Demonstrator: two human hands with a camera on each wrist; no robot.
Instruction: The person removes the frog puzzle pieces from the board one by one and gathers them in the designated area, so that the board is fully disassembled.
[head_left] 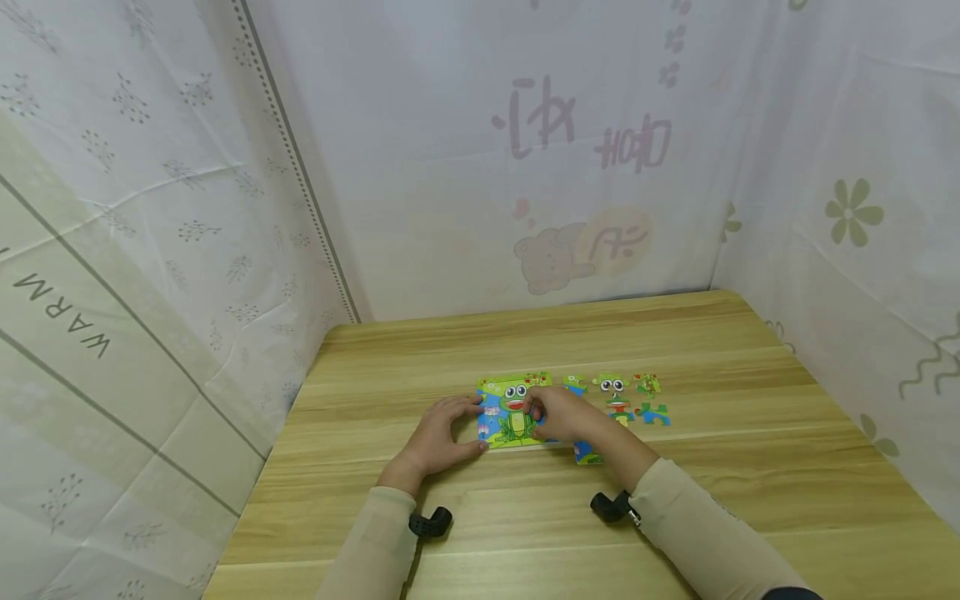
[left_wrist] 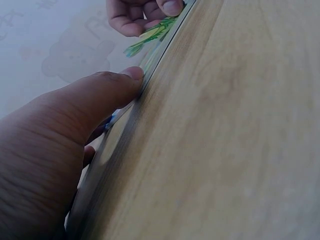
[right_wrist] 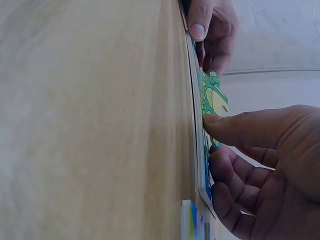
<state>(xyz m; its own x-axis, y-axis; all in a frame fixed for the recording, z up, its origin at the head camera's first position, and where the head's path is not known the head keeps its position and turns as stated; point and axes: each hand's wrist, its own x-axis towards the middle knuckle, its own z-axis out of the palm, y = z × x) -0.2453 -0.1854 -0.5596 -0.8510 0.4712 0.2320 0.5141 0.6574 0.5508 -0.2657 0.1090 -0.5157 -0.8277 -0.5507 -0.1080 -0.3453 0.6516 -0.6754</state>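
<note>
A flat frog picture board (head_left: 495, 435) lies on the wooden table. My left hand (head_left: 437, 437) is at its left side, thumb and fingers spread, the thumb (left_wrist: 107, 92) pressing its near edge. My right hand (head_left: 564, 412) is over the board's right part. Between its thumb and fingers it pinches a jigsaw piece (right_wrist: 214, 97), green and yellow with frog markings, tilted up from the board. The piece shows in the left wrist view too; in the head view my right hand hides it.
Right of the board lie several loose jigsaw pieces, among them one with frog eyes (head_left: 612, 384), a blue and green one (head_left: 656, 415) and one by my right wrist (head_left: 588, 457). Printed cloth (head_left: 450, 167) hangs behind the table (head_left: 420, 350) and on both sides.
</note>
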